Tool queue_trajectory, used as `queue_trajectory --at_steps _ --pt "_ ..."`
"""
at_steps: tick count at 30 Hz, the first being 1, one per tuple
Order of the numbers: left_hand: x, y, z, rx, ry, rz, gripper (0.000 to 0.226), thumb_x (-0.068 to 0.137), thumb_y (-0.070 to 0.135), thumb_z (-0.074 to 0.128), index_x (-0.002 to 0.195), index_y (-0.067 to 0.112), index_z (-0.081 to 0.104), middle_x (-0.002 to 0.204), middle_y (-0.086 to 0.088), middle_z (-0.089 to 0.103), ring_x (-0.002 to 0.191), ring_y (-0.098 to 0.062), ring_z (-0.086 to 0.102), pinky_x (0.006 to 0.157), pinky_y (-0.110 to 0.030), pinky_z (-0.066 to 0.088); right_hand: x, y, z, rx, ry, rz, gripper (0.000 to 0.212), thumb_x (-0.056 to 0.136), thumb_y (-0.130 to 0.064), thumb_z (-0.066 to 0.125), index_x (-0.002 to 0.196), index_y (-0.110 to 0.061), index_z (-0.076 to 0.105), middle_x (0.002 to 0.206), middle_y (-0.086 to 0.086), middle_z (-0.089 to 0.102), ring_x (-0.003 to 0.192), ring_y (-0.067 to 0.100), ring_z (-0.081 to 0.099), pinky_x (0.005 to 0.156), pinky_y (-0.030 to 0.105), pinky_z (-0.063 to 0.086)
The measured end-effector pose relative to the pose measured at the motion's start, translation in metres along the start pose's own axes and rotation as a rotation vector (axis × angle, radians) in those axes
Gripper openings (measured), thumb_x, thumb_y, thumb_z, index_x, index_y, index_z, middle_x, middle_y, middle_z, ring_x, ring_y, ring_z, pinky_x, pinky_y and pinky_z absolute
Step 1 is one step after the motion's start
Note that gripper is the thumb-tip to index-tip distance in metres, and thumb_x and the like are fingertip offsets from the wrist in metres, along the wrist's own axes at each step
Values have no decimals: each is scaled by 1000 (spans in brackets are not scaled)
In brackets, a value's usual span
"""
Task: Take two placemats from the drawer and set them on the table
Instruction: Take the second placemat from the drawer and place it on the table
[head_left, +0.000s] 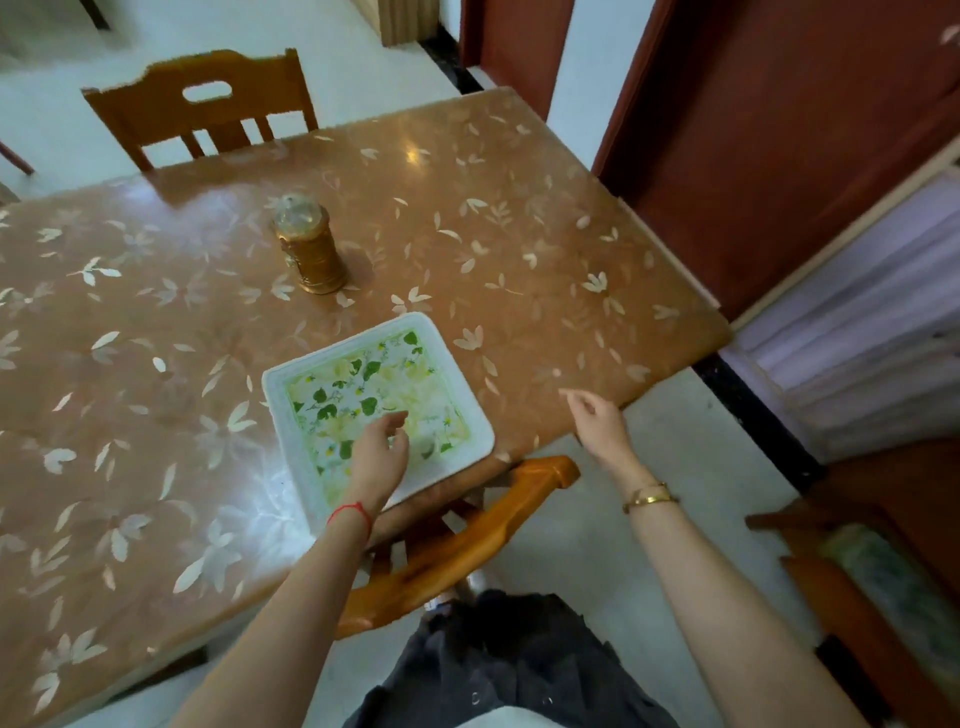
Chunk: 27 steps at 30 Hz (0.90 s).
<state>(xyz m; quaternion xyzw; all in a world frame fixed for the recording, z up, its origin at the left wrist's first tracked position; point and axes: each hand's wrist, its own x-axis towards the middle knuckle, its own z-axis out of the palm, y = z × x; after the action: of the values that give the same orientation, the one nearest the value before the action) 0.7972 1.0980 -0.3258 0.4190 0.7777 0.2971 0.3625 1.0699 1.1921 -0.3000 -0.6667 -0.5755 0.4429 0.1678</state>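
A square white placemat (332, 379) with a green leaf print lies flat on the brown floral table (156, 338), close to the near edge. My left hand (382, 449) hovers over the mat's near half, fingers loosely curled and holding nothing. My right hand (597, 423) hangs over the table's near right edge, beside the mat and apart from it, fingers relaxed and empty. No drawer and no second placemat are in view.
A golden jar (311, 247) with a clear lid stands mid-table behind the mat. One wooden chair (457, 540) is tucked in below the mat, another (202, 104) at the far side. A red-brown door (779, 130) and wooden furniture (883, 571) stand to the right.
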Motion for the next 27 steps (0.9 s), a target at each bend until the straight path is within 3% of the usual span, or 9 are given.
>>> queue_trajectory --at_steps 3,6,9,12,15,18,23,27 --pt "2 34 20 -83 -105 90 32 97 9 45 124 9 61 125 -6 64 117 -22 58 95 -30 45 -24 19 -27 163 127 44 35 102 -31 40 120 -17 66 119 -5 67 114 11 57 94 24 40" --pt "1 64 42 -221 -244 112 26 98 11 48 117 14 65 116 0 67 113 -19 61 101 -34 45 -46 48 -45 307 208 103 33 99 -34 42 115 -22 67 118 1 70 115 16 62 104 34 43" --pt "-12 95 71 -369 -400 124 25 98 10 50 116 14 67 111 0 69 107 -18 65 100 -36 49 -80 84 -63 512 264 208 35 103 -24 39 124 -9 62 125 13 65 116 23 60 101 31 44" --pt "-33 121 95 -429 -508 147 25 95 15 54 113 20 70 110 1 72 107 -18 66 92 -29 50 -116 110 -73 596 340 244 38 104 -21 35 130 -4 58 122 13 64 111 22 60 92 26 47" --pt "-61 142 123 -382 -595 185 24 96 21 54 114 21 69 112 -1 72 104 -18 67 95 -31 50 -151 139 -83 666 426 302 37 104 -23 37 130 -6 58 120 12 65 112 23 61 100 34 47" --pt "-85 158 150 -331 -634 196 24 100 18 50 117 15 66 112 -2 71 100 -16 68 92 -30 47 -176 168 -92 693 469 329 34 103 -26 40 125 -8 60 117 10 67 109 23 63 95 30 48" --pt "-129 175 210 -183 -745 220 22 99 25 49 111 26 67 113 -2 71 111 -21 64 101 -38 44 -221 225 -125 751 531 379 34 103 -26 40 123 -8 62 115 10 69 106 23 64 100 35 48" --pt "-171 190 267 -102 -803 277 27 101 19 46 120 15 65 114 -8 70 107 -24 65 96 -36 46 -258 277 -162 805 577 422 36 103 -27 38 122 -8 62 116 12 68 107 25 64 95 33 48"
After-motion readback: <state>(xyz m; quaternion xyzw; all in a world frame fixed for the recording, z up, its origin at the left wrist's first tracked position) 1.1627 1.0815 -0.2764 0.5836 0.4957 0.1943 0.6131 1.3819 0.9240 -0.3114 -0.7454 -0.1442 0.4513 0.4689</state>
